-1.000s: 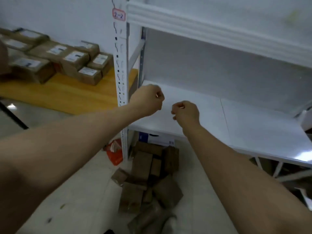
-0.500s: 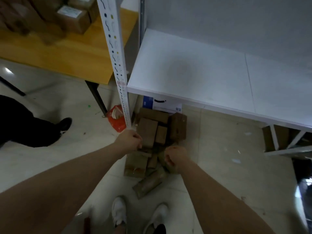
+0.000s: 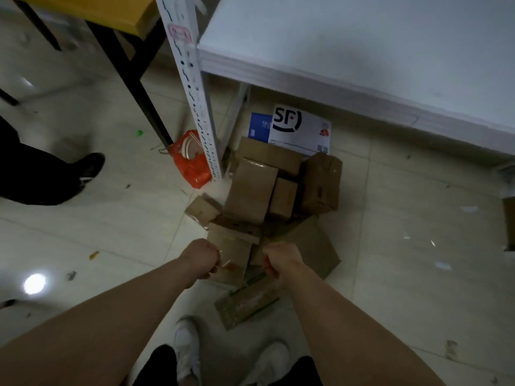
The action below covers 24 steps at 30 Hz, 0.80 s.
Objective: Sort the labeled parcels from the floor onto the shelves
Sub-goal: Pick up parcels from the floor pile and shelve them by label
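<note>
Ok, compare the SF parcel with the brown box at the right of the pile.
The SF parcel is white with a black logo and a blue part; the brown box is plain cardboard. The SF parcel lies flat behind the pile; the brown box stands blocky in front of it. Both are on the floor.

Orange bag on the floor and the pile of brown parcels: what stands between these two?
The white perforated shelf upright stands between the orange bag and the pile of brown parcels. The head view shows this.

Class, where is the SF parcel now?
Head view, upper centre: the SF parcel lies on the floor below the white shelf, behind the brown boxes.
</note>
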Tool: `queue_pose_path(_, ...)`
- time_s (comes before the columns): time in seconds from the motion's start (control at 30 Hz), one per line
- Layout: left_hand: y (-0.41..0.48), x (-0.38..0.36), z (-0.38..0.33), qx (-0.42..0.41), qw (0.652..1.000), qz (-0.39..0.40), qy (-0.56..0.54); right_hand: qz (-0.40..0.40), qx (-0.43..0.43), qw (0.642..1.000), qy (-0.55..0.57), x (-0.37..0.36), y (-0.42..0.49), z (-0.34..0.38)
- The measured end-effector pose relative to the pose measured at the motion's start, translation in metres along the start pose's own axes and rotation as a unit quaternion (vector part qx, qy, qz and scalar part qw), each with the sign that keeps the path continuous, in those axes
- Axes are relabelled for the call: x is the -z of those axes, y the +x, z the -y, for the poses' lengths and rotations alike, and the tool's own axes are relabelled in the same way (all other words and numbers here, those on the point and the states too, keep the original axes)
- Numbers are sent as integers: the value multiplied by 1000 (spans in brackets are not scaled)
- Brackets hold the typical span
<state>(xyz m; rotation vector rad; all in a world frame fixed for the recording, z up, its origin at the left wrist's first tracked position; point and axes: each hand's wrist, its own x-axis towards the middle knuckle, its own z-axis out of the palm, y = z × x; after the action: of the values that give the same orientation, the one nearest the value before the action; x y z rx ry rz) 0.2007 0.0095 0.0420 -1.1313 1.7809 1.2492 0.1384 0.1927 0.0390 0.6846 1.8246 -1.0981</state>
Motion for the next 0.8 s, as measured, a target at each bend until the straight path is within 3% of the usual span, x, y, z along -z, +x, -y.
queue_pose_path(0.1,69,-8,5,-22,999,-22,-22,2,12,1000,7,-13,62,-13)
queue_pose_path(0.23,162,-15,6,-79,995,-57,12,9,65,990,-121,-27,160,-34)
queue_pose_path(0.43,254,-40,22,-81,996,-25,-24,66,44,982,-171,-51,256,-55)
queue_pose_path(0.6,256,-32,40,-60,996,-67,23,-19,120,974,-192,-61,247,-65)
queue_pose_path(0.8,161,5,6,-118,988,-79,55,-32,169,973,-155,-14,145,-21)
